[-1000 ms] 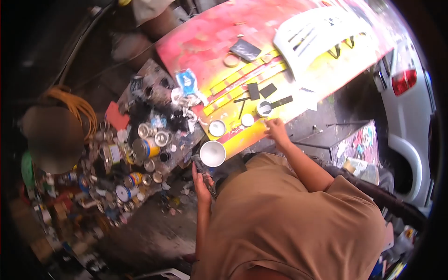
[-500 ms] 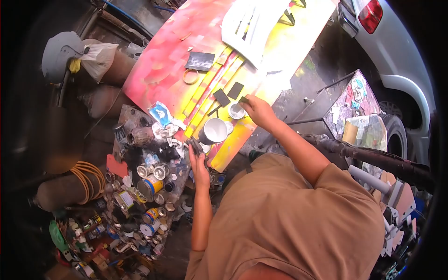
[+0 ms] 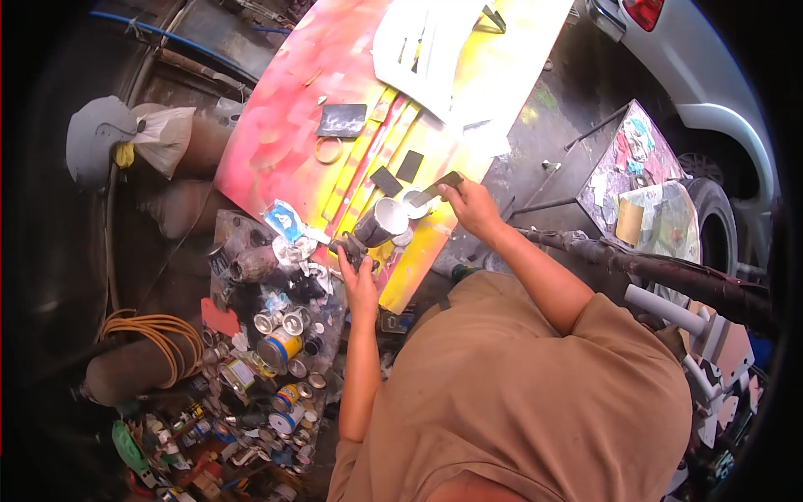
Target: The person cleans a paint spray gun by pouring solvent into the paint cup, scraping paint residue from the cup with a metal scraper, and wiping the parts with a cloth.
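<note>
My left hand (image 3: 361, 286) is closed round a dark spray gun (image 3: 350, 245) low over the panel's near end. Its open cup (image 3: 391, 217), grey outside and whitish inside, tilts toward me. Between the thumb and fingers of my right hand (image 3: 470, 203) is a thin dark flat strip (image 3: 438, 189). The strip's far end lies over a small round pot (image 3: 415, 203) with pale contents, just beyond the cup. Whether it touches the contents I cannot tell. Two dark rectangular pads (image 3: 386, 181) (image 3: 410, 166) lie beyond the pot.
A pink and yellow painted panel (image 3: 276, 125) bears a white curved part (image 3: 410, 58), a tape roll (image 3: 329, 150) and a dark sheet (image 3: 341, 120). Paint cans (image 3: 280, 345) crowd the left bench. A dark bar (image 3: 636, 261), a tyre (image 3: 712, 226) and a car (image 3: 711, 75) stand at right.
The spray gun and its cup have moved up toward the small pot, and the cup tilts more. My right hand has swung the strip's end over the pot. The whole view has shifted slightly.
</note>
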A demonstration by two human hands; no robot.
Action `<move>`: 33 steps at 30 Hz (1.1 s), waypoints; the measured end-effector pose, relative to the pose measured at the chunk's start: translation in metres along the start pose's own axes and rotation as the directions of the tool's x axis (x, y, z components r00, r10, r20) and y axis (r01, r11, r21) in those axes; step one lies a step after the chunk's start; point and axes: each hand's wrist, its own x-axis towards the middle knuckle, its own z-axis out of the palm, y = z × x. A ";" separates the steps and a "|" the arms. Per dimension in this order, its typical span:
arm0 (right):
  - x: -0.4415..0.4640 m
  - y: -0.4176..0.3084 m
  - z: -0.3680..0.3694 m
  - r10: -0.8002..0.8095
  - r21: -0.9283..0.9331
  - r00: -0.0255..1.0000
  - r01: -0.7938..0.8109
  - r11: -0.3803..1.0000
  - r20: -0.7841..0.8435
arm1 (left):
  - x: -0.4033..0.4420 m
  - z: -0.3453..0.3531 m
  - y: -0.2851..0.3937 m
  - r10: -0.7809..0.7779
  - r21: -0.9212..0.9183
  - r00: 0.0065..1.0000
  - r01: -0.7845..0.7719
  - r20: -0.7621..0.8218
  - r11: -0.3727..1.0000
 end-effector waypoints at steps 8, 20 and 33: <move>-0.004 0.015 0.003 -0.061 0.066 0.993 0.068 0.995 -0.101 | 0.012 0.012 0.003 0.039 0.256 0.999 -0.034 -0.015 0.966; -0.008 0.026 0.007 -0.081 0.011 0.989 0.083 0.996 -0.121 | 0.003 0.039 0.047 0.291 0.664 0.949 -0.294 0.119 0.687; -0.015 0.034 0.017 -0.137 0.043 0.964 0.151 0.988 -0.227 | -0.019 0.059 0.076 0.433 0.790 0.876 -0.414 0.211 0.452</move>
